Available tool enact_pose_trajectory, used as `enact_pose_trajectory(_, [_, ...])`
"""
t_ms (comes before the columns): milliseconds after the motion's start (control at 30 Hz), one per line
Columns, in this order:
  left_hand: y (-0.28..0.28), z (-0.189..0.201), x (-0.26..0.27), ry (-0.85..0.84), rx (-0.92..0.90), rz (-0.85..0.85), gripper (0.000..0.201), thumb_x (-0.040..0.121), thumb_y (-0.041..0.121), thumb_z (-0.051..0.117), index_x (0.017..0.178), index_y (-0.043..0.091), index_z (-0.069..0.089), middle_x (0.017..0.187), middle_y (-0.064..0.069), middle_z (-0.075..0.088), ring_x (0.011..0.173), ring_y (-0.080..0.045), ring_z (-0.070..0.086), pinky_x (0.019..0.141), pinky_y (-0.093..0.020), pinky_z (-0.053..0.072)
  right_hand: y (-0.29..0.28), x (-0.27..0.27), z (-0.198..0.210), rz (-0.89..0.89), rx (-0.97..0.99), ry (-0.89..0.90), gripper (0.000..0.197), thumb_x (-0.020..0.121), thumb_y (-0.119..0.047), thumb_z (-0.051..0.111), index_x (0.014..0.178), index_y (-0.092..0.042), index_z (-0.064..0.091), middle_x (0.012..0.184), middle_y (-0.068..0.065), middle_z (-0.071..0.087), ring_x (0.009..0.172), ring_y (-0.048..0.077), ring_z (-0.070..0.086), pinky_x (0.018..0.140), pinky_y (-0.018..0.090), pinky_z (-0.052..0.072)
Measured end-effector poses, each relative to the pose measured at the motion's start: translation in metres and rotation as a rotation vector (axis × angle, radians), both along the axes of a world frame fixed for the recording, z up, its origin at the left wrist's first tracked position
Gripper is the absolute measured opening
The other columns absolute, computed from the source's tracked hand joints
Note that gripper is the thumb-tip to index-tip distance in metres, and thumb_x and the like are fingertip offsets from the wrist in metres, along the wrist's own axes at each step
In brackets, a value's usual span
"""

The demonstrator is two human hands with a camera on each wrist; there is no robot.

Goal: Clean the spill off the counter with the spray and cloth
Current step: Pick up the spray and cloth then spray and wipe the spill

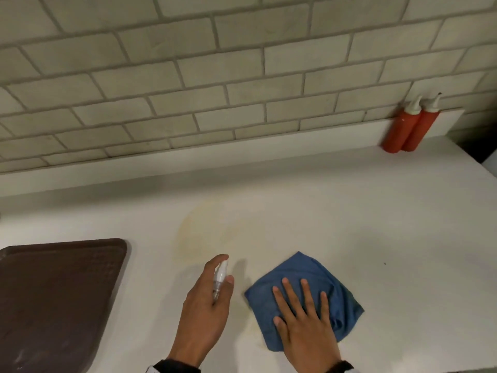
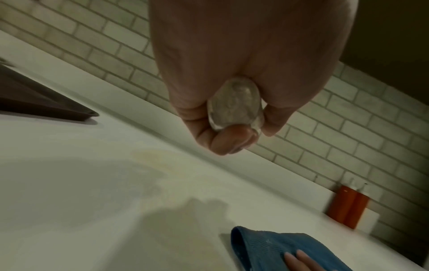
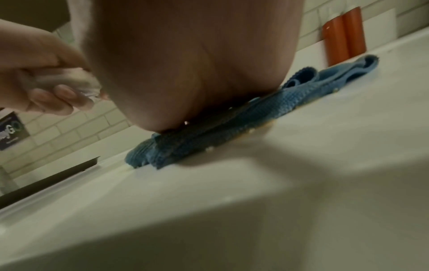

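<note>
Blue cloth point(image 1: 301, 294) lies under your flat right hand point(image 1: 306, 324) beside the yellowish spill point(image 1: 207, 232); your left hand point(image 1: 207, 300) fingers grip the spray bottle point(image 1: 220, 275). Aim poorly and you'll mist clean counter point(image 1: 349, 211).

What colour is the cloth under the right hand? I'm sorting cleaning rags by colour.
Blue; the cloth shows best in the head view.

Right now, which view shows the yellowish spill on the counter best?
The head view: the whole faint spill lies beyond the spray bottle and blue cloth. The left wrist view shows it partly, dim and shadowed. The right wrist view shows only yellowish traces at the cloth's edge.
</note>
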State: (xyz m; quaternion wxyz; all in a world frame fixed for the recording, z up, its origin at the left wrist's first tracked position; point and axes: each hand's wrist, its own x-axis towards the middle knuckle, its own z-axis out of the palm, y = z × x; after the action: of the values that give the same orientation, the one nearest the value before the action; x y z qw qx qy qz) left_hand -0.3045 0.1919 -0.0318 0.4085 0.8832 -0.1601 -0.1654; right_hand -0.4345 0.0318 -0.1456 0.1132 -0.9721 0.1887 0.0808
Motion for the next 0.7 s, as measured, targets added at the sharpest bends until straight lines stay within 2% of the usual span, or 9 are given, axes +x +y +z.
enact_pose_trajectory(100, [0.001,0.001,0.009,-0.015,-0.012,-0.068,0.036,0.1,0.042,0.049,0.134,0.054,0.041,0.123,0.012,0.064,0.102,-0.009,0.061,0.09,-0.025,0.048,0.001,-0.003,0.006,-0.063,-0.01,0.001,0.058,0.098,-0.052,0.013,0.147,-0.03,0.034,0.155,-0.005,0.033,0.142,0.032,0.025,0.108,0.061,0.02])
enact_pose_trajectory(200, [0.012,0.005,0.02,-0.021,-0.005,-0.106,0.036,0.1,0.042,0.049,0.132,0.057,0.041,0.115,0.02,0.063,0.096,-0.006,0.063,0.081,-0.021,0.047,-0.011,-0.008,0.01,-0.152,-0.007,0.008,0.059,0.097,-0.054,0.012,0.147,-0.031,0.033,0.155,-0.004,0.033,0.14,0.033,0.029,0.108,0.06,0.018])
enact_pose_trajectory(333, [0.026,0.005,0.036,-0.031,0.002,-0.138,0.034,0.099,0.04,0.051,0.127,0.058,0.042,0.095,0.012,0.066,0.07,-0.008,0.056,0.068,-0.023,0.045,-0.036,-0.002,0.013,-0.283,-0.042,0.057,0.063,0.097,-0.055,0.008,0.147,-0.028,0.035,0.153,0.001,0.036,0.136,0.039,0.033,0.104,0.064,0.02])
enact_pose_trajectory(500, [0.028,0.008,0.034,-0.028,-0.018,-0.15,0.034,0.099,0.04,0.05,0.128,0.059,0.042,0.101,0.014,0.065,0.074,-0.01,0.058,0.071,-0.026,0.047,-0.031,0.044,0.005,-0.365,-0.034,0.069,0.073,0.096,-0.049,0.001,0.139,-0.014,0.048,0.144,0.016,0.047,0.125,0.056,0.042,0.09,0.078,0.03])
enact_pose_trajectory(567, [0.029,0.009,0.026,-0.034,-0.029,-0.147,0.034,0.1,0.041,0.05,0.127,0.059,0.042,0.098,0.013,0.065,0.07,-0.008,0.056,0.069,-0.025,0.046,-0.02,0.048,0.003,-0.315,-0.013,0.052,0.07,0.097,-0.049,0.002,0.137,-0.013,0.047,0.142,0.017,0.049,0.123,0.056,0.043,0.09,0.079,0.029])
enact_pose_trajectory(633, [0.03,0.008,0.017,-0.03,-0.037,-0.137,0.033,0.1,0.041,0.05,0.125,0.06,0.042,0.089,0.008,0.064,0.064,-0.008,0.054,0.067,-0.026,0.046,-0.008,0.041,0.001,-0.25,-0.01,0.042,0.067,0.098,-0.049,0.003,0.139,-0.016,0.043,0.145,0.014,0.046,0.128,0.052,0.039,0.095,0.077,0.024])
enact_pose_trajectory(700, [0.029,0.008,0.007,-0.014,-0.046,-0.11,0.033,0.099,0.043,0.049,0.125,0.061,0.041,0.089,0.006,0.064,0.067,-0.01,0.058,0.072,-0.029,0.05,0.004,0.026,-0.002,-0.194,-0.03,0.005,0.066,0.098,-0.05,0.005,0.142,-0.018,0.043,0.148,0.011,0.044,0.132,0.048,0.035,0.098,0.074,0.02])
